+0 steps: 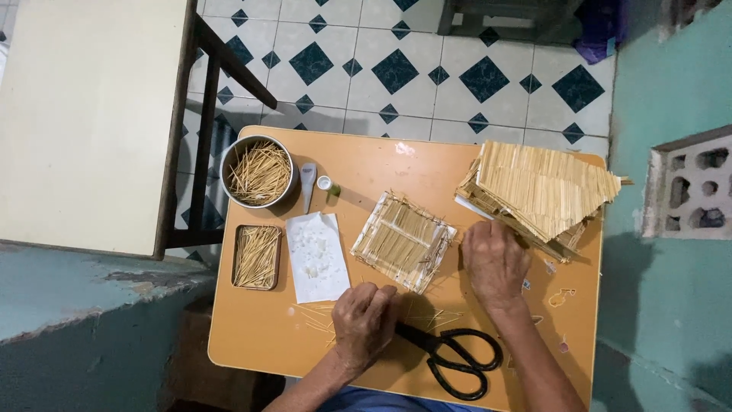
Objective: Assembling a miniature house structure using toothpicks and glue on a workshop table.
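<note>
My left hand [364, 320] rests knuckles up on the orange table [252, 336], fingers curled over loose toothpicks [316, 317], just below a square panel of glued toothpicks [402, 239]. My right hand [496, 263] lies palm down beside that panel's right edge, its fingertips by the base of a toothpick house model [537, 191]. Whether either hand pinches a toothpick is hidden. Black scissors [454, 352] lie between my wrists.
A round metal bowl [258, 172] and a rectangular tin [256, 256] hold toothpicks at the left. A white paper with glue blobs [316, 255], a small glue tube [307, 181] and a cap [324, 182] lie nearby. A pale table [84, 114] stands left; teal wall right.
</note>
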